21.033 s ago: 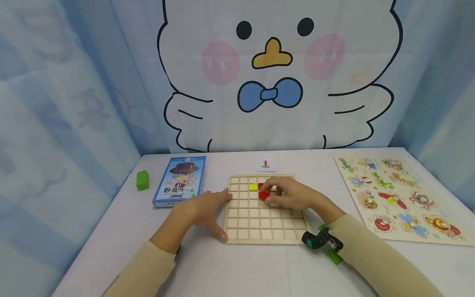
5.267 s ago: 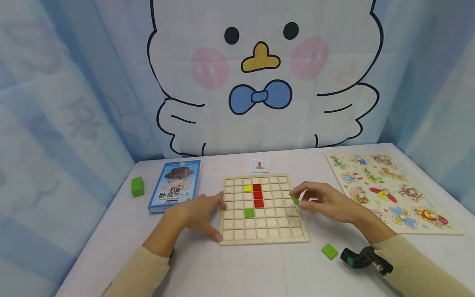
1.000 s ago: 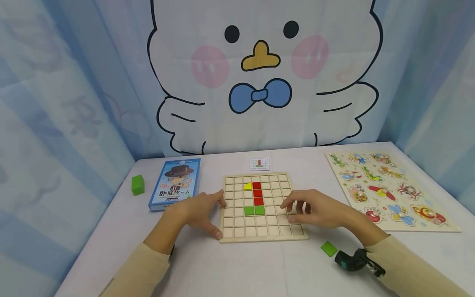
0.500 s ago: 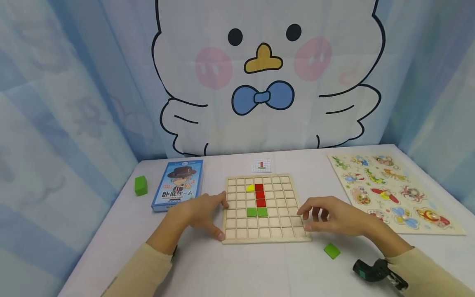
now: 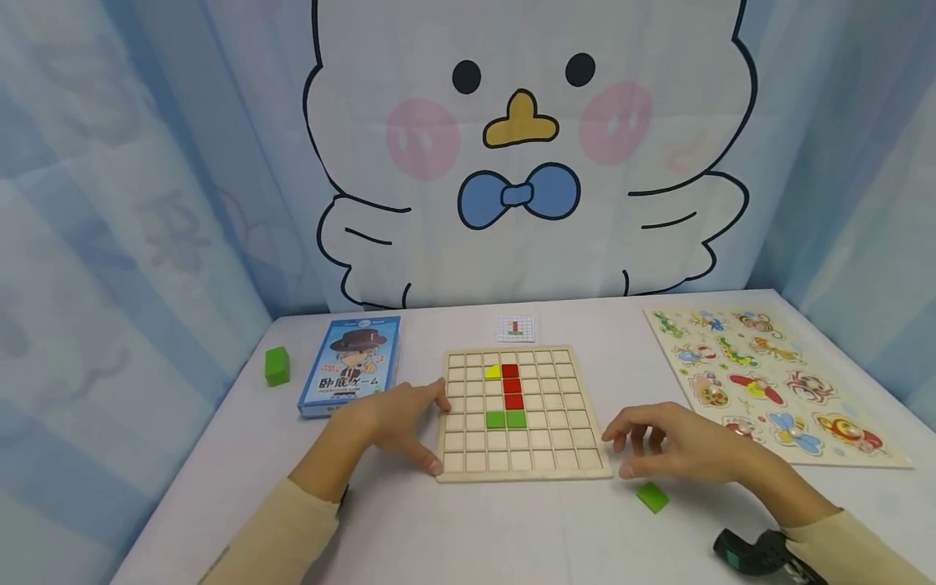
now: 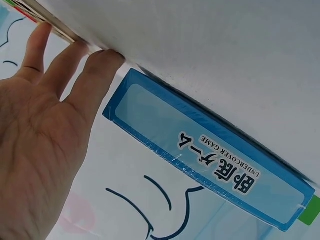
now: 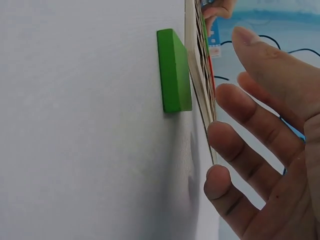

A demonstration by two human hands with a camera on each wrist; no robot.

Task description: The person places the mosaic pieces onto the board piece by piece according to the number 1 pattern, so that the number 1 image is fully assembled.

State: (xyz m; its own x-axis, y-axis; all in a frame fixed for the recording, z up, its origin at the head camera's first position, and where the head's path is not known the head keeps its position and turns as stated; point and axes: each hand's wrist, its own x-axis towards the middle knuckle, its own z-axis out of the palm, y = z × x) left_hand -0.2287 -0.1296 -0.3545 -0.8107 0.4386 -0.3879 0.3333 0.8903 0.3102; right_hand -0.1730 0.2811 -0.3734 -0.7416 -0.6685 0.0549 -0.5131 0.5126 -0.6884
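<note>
A wooden grid board (image 5: 468,443) lies in the middle of the table. In its cells sit a yellow piece (image 5: 493,371), a column of red tiles (image 5: 513,386) and two green tiles (image 5: 506,419) side by side below. My left hand (image 5: 395,422) rests along the board's left edge, thumb and fingers spread. Off the board's right edge hovers my right hand (image 5: 676,443), fingers loosely bent and holding nothing. Just below it a loose green tile (image 5: 652,497) lies on the table; in the right wrist view this green tile (image 7: 172,72) is apart from the fingertips.
A small pattern card (image 5: 515,329) lies behind the board. To the left are a blue game box (image 5: 351,366) and a green block (image 5: 277,366). A wooden insect puzzle board (image 5: 775,390) lies at the right.
A second green tile now sits beside the first on the board. Over the last second my right hand has moved right and nearer, off the board toward the loose tile. My left hand stays put.
</note>
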